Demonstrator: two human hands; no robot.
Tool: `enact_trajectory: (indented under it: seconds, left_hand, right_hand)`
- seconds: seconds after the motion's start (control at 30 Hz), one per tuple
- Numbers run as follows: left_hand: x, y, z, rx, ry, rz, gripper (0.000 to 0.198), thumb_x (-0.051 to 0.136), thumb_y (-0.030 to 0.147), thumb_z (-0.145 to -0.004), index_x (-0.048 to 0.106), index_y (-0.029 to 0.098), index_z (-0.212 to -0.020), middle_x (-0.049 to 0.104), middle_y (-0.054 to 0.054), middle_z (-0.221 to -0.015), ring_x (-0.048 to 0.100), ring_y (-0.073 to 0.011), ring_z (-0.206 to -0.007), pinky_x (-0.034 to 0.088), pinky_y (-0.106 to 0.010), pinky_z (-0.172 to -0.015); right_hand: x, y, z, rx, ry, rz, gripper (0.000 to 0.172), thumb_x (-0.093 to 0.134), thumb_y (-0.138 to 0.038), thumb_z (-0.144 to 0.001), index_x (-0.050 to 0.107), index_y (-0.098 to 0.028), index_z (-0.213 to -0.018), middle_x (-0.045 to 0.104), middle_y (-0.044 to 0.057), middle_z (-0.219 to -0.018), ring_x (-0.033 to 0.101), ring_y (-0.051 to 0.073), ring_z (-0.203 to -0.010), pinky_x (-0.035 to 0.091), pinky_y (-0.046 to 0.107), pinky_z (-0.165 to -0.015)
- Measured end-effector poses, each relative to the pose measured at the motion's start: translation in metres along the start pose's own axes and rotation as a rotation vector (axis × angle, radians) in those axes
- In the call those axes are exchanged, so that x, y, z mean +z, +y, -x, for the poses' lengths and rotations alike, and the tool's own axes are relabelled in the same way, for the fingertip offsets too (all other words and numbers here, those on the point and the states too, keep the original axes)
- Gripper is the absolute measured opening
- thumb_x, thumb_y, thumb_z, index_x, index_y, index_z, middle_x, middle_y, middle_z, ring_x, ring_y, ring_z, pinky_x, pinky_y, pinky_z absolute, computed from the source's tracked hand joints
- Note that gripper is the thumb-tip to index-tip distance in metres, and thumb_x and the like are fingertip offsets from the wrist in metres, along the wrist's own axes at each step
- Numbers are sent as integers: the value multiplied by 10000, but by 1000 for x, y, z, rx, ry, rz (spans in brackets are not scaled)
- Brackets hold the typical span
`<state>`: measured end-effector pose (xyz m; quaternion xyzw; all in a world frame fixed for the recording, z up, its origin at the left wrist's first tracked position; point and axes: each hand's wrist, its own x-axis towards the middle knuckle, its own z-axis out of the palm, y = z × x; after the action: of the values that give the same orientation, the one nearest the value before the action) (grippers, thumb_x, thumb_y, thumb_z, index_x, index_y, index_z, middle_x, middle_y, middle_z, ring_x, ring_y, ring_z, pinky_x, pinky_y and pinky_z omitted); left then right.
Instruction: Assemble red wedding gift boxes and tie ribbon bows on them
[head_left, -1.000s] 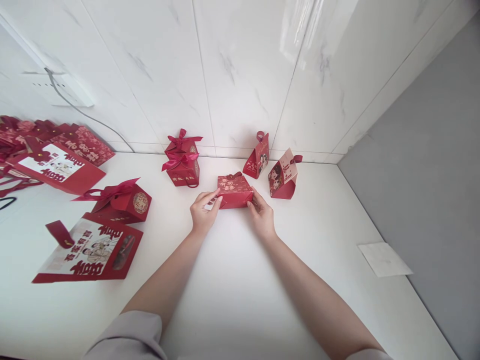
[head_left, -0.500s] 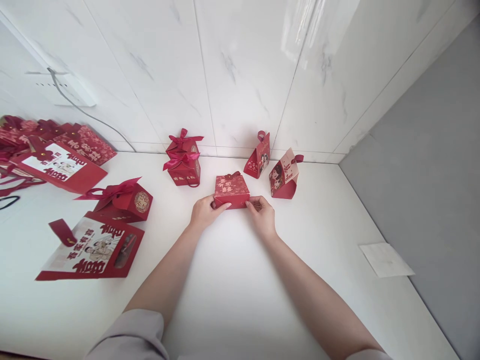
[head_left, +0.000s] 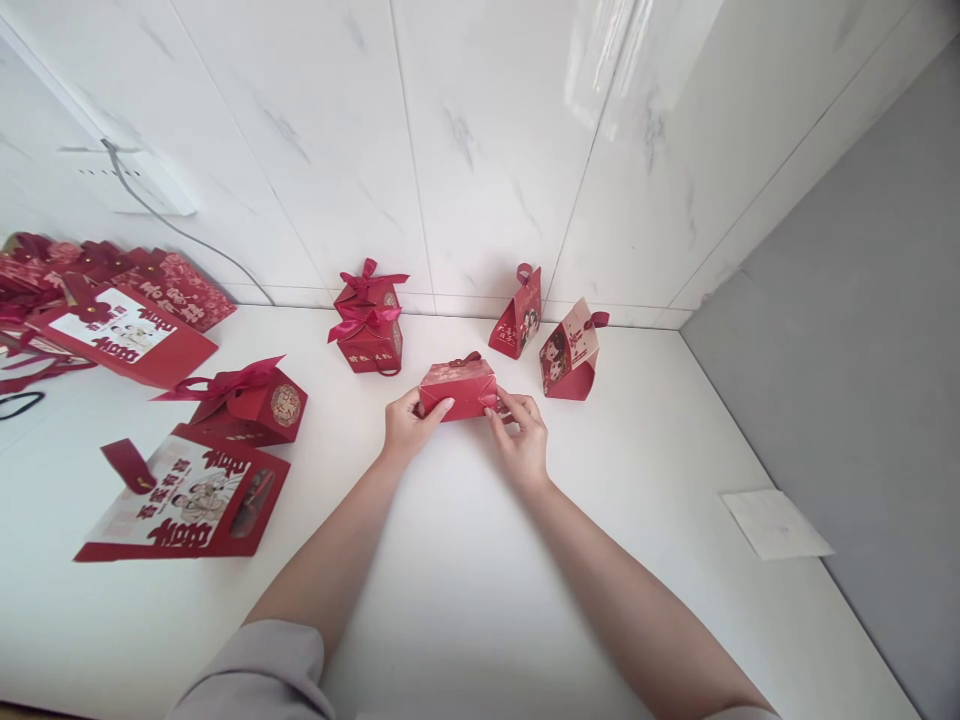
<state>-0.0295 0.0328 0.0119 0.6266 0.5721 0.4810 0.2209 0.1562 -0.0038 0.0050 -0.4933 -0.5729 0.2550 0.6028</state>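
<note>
A red gift box (head_left: pixel 459 394) with a patterned, printed side and a small dark red ribbon at its far end is between my hands. Its plain red bottom is turned towards me. My left hand (head_left: pixel 409 424) grips the box's left end, thumb on the near face. At the right end, my right hand (head_left: pixel 519 432) holds the corner between thumb and fingers. Just behind stand a red triangular box (head_left: pixel 516 318) and a pink and red triangular box (head_left: pixel 570 352), each with a ribbon loop. Two red boxes with bows (head_left: pixel 369 342) stand behind on the left.
On the left lie a large gift box with a white printed front (head_left: pixel 187 495), a red box with a ribbon (head_left: pixel 259 405) and a pile of red gift bags (head_left: pixel 124 330). A cable (head_left: pixel 187 237) hangs from a wall socket (head_left: pixel 127 182). White paper (head_left: pixel 776 523) lies at the right edge.
The box between my hands has tipped back, so its bottom faces me more and its printed side shows less. My fingers have shifted slightly on its ends.
</note>
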Motion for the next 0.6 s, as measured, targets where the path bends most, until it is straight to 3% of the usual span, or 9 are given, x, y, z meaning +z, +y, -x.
enact_trajectory:
  seconds: [0.3,0.43,0.6]
  left_hand:
    - [2,4,3,-16,19,-3,323,720,476,-686,589,182,-656,336,69,-471,425,-93,-426,338,-220,-409]
    - [1,9,4,-16,7,-36,378,723,473,-678,503,183,-577,349,66,-460,429,-93,-431,327,-219,-415]
    - [1,7,5,19,5,-67,359,717,463,-689,519,176,-602,344,63,-483,386,-87,-453,315,-220,-440]
  right_hand:
    - [3,5,3,18,39,-21,332,579,-308,-884,662,-267,-1202,565,46,-917,585,164,-803,541,333,-766]
    - [3,7,2,45,31,-7,306,589,-309,-878,682,-249,-1164,579,43,-897,595,161,-751,539,338,-756]
    - [2,2,3,11,27,34,307,578,-330,-885,654,-232,-1166,549,37,-904,577,151,-725,529,332,-752]
